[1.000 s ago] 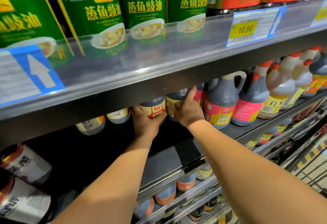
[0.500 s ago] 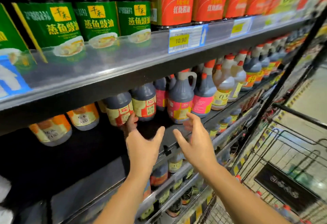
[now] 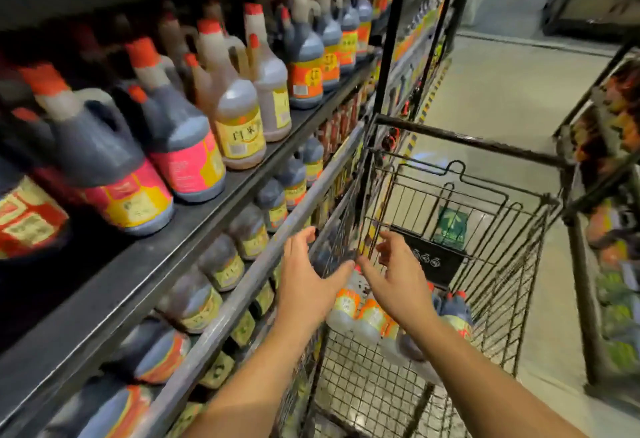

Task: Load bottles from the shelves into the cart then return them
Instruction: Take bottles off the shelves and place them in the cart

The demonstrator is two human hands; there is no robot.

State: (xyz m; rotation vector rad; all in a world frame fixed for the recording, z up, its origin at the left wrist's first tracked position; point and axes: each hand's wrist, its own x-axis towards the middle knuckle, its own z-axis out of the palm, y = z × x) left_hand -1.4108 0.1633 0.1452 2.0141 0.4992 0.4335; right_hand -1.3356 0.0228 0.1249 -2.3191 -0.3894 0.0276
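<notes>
My left hand [image 3: 308, 278] and my right hand [image 3: 398, 282] hover side by side, both empty with fingers spread, just above the near left corner of the black wire cart [image 3: 485, 230]. Several bottles with orange labels [image 3: 367, 316] lie in the cart's basket beneath my hands. On the left, a dark shelf [image 3: 166, 247] carries rows of large dark jugs with pink and yellow labels [image 3: 187, 157] and paler jugs with yellow labels [image 3: 239, 126], all red-capped. Smaller bottles [image 3: 221, 264] fill the lower shelves.
A black upright post [image 3: 391, 39] of the shelving stands just behind the cart. A second rack with goods [image 3: 609, 195] flanks the cart on the right. Grey aisle floor [image 3: 502, 91] stretches beyond the cart.
My hands have let go of the dark bottles on the shelf and pulled back empty. The view swung right and down from the shelf to the cart, and both hands now hang over it.
</notes>
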